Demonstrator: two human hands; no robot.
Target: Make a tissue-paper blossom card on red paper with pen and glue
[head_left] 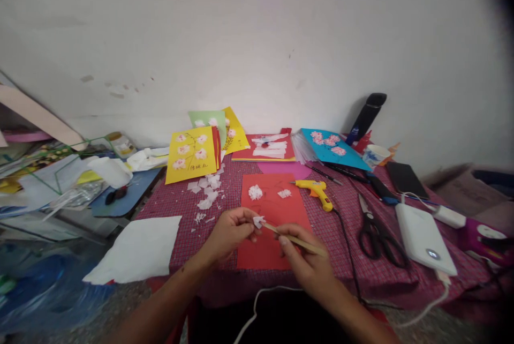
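Over a red sheet of paper, my left hand pinches a small piece of white tissue paper. A thin wooden stick lies in the grip of my right hand, held much like a pen. Its far tip meets the tissue at my left fingertips. Two crumpled white tissue flowers, one on the left and one on the right, sit on the upper part of the red sheet. Faint dark lines show on the paper near them.
Right of the sheet lie a yellow glue gun with its cord, black scissors and a white power bank. Tissue scraps lie left. Finished flower cards, yellow and blue, stand behind. A white sheet overhangs the table's left edge.
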